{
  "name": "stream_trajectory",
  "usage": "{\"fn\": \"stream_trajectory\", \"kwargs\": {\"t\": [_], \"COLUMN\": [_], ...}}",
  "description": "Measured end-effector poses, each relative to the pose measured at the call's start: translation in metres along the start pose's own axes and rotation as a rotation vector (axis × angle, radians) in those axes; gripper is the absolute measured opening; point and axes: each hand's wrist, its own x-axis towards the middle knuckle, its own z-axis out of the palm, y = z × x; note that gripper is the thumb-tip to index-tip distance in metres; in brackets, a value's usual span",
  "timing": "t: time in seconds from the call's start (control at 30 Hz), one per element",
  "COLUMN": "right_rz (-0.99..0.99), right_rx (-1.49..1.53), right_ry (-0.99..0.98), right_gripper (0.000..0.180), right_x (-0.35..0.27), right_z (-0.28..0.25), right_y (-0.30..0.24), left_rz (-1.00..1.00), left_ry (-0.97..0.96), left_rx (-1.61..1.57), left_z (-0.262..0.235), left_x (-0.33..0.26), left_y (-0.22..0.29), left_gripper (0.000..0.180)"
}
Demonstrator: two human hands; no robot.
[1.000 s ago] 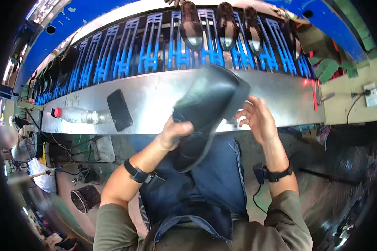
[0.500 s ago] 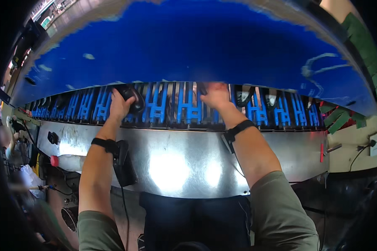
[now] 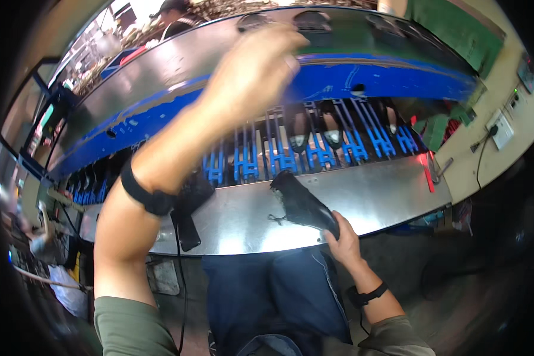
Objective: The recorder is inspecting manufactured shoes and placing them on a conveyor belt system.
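Observation:
My right hand [image 3: 345, 242] grips the toe end of a black shoe [image 3: 302, 204], which rests tilted on the metal ledge nearest me. Loose laces or threads trail from the shoe's left side. My left hand [image 3: 264, 59] is raised over the blue beam in front of the upper metal shelf; motion blurs its fingers, and I cannot make out anything held in it. Beneath the beam runs a row of blue forked racks [image 3: 279, 160], where several black shoes [image 3: 332, 132] stand to the right of my left forearm.
The metal ledge [image 3: 374, 190] runs along my front. Above the blue beam [image 3: 391, 83], dark rounded items [image 3: 311, 22] lie on the upper shelf. A red-handled tool [image 3: 427, 172] lies at the right end, by a wall socket [image 3: 502, 132]. Other people appear at the left.
Both hands have left the racks. My left hand has risen to the shelf, while my right has drawn back to the ledge with a shoe. My view has shifted, showing the upper shelf.

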Motion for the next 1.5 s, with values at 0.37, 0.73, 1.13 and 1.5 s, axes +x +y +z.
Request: {"fn": "stream_trajectory", "kwargs": {"t": [0.37, 0.73, 1.13, 1.5], "right_rz": [-0.15, -0.106, -0.382, 0.263], "right_rx": [-0.047, -0.234, 0.214, 1.158], "right_ry": [0.245, 0.007, 0.092, -0.504], "right_gripper": [0.056, 0.062, 0.041, 0.064], "right_x": [-0.015, -0.015, -0.027, -0.139], "right_z": [0.012, -0.013, -0.119, -0.071], "right_y": [0.006, 0.022, -0.176, -0.106], "left_rz": [-0.441, -0.08, -0.699, -1.508], "left_ry": [-0.296, -0.178, -0.177, 0.328], "left_rx": [-0.008, -0.012, -0.531, -1.182], "left_z": [0.024, -0.121, -0.049, -0.004], "left_x": [0.05, -0.166, -0.41, -0.409], "left_y": [-0.096, 0.227, 0.327, 0.174], "left_gripper": [0.036, 0.034, 0.01, 0.03]}}
